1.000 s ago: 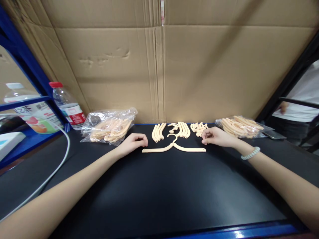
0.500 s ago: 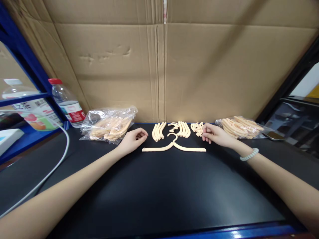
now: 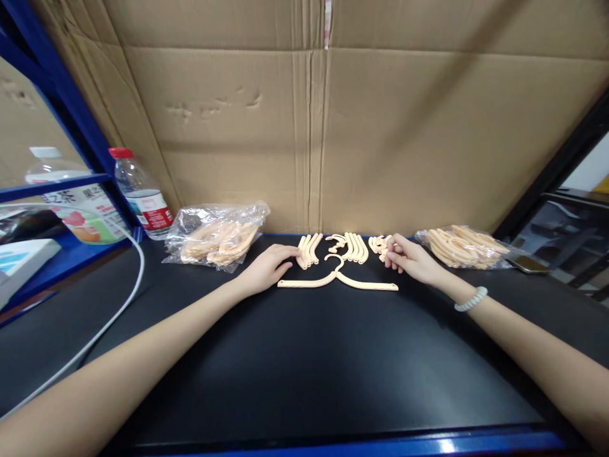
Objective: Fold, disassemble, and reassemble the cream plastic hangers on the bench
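Beige plastic hanger pieces lie on the black table. A hook and two arms form a hanger shape (image 3: 309,283) in the middle. My left hand (image 3: 269,268) has its fingers stretched to the left group of curved hanger arms (image 3: 311,249), fingertips at its outer edge. A second group of hanger arms (image 3: 356,247) lies right of it, with loose hanger hooks (image 3: 337,241) beside it. At the right, my right hand (image 3: 410,259) is closed with curled fingers against a small heap of hanger pieces (image 3: 378,244); whatever its fingertips hold is hidden.
A clear bag of hanger parts (image 3: 219,241) lies at left, another bag (image 3: 464,246) at right beside a phone (image 3: 530,264). A red-capped bottle (image 3: 147,203) stands by the blue shelf (image 3: 57,185). A white cable (image 3: 136,282) curves along the left. Cardboard (image 3: 238,139) walls the back.
My left hand has moved right and stretched its fingers to the left group of hanger arms. My right hand stays by the small heap. The whole view has shifted slightly.
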Motion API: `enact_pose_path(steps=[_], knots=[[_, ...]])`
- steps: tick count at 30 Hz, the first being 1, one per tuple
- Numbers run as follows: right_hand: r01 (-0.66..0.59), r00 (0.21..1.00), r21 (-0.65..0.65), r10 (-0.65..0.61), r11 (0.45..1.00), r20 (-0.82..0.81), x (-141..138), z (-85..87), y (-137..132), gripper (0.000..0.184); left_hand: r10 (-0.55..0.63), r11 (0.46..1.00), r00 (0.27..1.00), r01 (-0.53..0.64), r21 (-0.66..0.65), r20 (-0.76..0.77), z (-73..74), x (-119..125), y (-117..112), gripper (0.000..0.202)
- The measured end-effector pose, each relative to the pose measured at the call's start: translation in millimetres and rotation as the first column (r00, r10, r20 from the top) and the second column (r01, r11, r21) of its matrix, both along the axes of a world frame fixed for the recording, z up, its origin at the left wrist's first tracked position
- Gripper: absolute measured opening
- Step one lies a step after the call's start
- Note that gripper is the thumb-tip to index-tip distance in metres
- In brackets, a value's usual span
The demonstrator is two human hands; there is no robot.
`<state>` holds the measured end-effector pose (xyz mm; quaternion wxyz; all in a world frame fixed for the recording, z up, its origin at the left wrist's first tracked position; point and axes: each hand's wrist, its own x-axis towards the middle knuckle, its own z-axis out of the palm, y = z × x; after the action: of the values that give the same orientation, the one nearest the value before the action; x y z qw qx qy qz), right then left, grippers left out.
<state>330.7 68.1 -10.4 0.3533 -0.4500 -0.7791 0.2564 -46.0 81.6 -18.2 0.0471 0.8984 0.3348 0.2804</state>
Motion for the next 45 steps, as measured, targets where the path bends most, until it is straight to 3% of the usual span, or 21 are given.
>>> enact_pose_path(steps=[7,13,23,32,36,40,45], knots=[[0.035,0.999,0.062,-0.037,0.997,0.023,-2.2,-0.1,0.9,0.01,-0.03,0.999,0.999,0.031,0.045,-0.02,-3.7,-1.2,2.9,0.031],[0.056,0.994,0.15,-0.069,0.987,0.083,-15.7,15.7,1.1,0.006,-0.027,0.997,0.999,0.029,0.065,-0.029,-1.9,-0.7,1.9,0.031],[-0.022,0.96,0.269,-0.054,0.963,0.274,-62.6,20.1,48.2,0.015,-0.01,0.997,0.999,0.014,0.075,-0.046,3.7,1.0,-3.1,0.03],[-0.045,0.933,0.295,-0.066,0.954,0.354,-80.6,13.6,70.1,0.019,-0.027,0.998,0.999,0.03,0.063,-0.037,4.2,0.8,-3.5,0.028],[-0.046,0.941,0.294,-0.057,0.955,0.334,-84.2,9.9,70.4,0.007,-0.023,0.998,0.999,0.025,0.055,-0.03,3.5,0.3,-3.4,0.028],[-0.027,0.965,0.319,-0.058,0.947,0.255,-86.0,10.2,68.3,0.006,-0.008,0.999,1.0,0.009,0.049,-0.022,4.1,0.6,-5.0,0.026],[0.136,0.988,0.353,-0.153,0.926,0.021,-84.2,15.5,68.5,0.014,-0.006,1.0,1.0,0.006,0.029,-0.007,7.5,3.4,-7.3,0.024]])
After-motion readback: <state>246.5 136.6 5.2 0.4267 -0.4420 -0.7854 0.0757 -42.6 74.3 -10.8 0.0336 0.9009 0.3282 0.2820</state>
